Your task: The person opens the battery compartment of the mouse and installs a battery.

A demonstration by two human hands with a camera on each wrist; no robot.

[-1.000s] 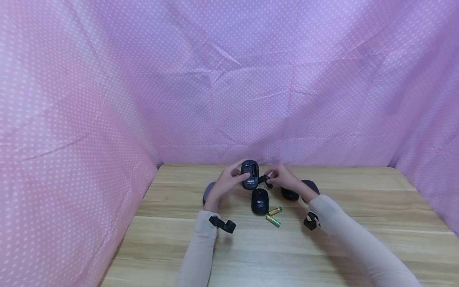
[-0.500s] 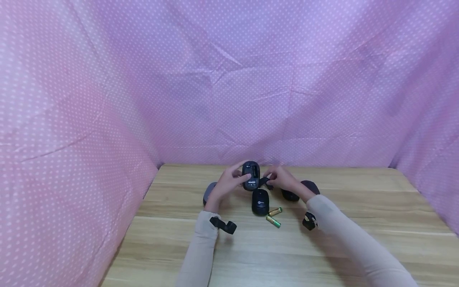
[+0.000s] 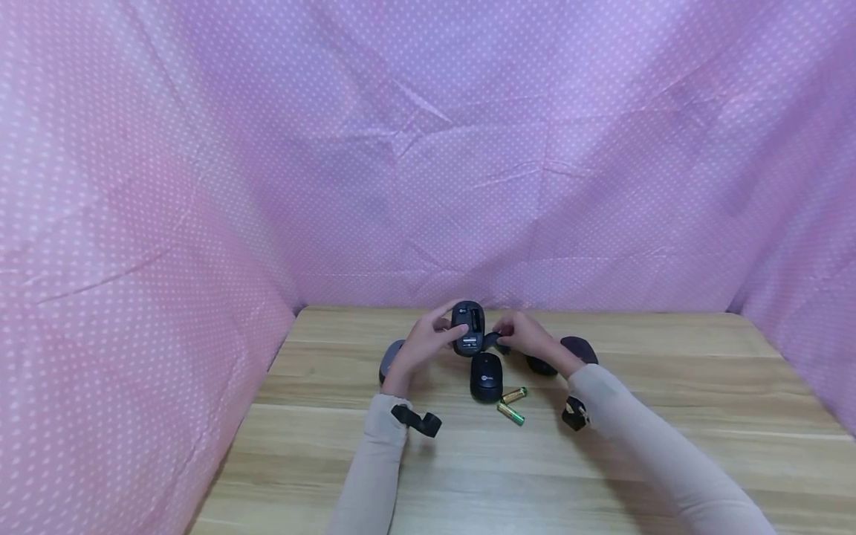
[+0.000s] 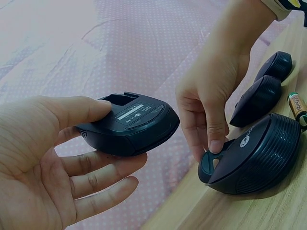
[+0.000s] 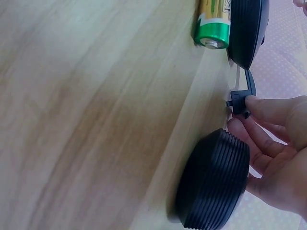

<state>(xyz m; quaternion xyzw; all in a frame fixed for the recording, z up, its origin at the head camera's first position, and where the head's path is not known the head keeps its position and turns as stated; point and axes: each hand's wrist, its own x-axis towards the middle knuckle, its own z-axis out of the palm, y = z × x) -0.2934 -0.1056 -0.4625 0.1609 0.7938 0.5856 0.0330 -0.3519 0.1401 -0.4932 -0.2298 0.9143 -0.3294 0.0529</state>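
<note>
My left hand [image 3: 424,339] holds a black computer mouse [image 4: 132,124] up off the table, underside showing, thumb on its base and fingers beneath. Its battery compartment [image 3: 475,319] is uncovered. To the right, my right hand [image 3: 530,336] pinches a small black battery cover [image 5: 242,99] between thumb and fingers, low by the table. The cover lies close to the end of a second black mouse [image 3: 486,377], which rests top side up. Two green-and-gold batteries, one battery [image 3: 513,395] behind the other battery [image 3: 510,414], lie beside that mouse.
Two more dark mice, a near mouse [image 3: 540,365] and a far mouse [image 3: 579,349], sit beneath and beyond my right wrist. A grey mouse [image 3: 389,358] is partly hidden by my left wrist. Pink dotted cloth [image 3: 428,186] hangs behind the wooden table [image 3: 669,386].
My right wrist has shifted slightly left while its fingers keep their pinch on the battery cover. The left hand and its mouse stay nearly still.
</note>
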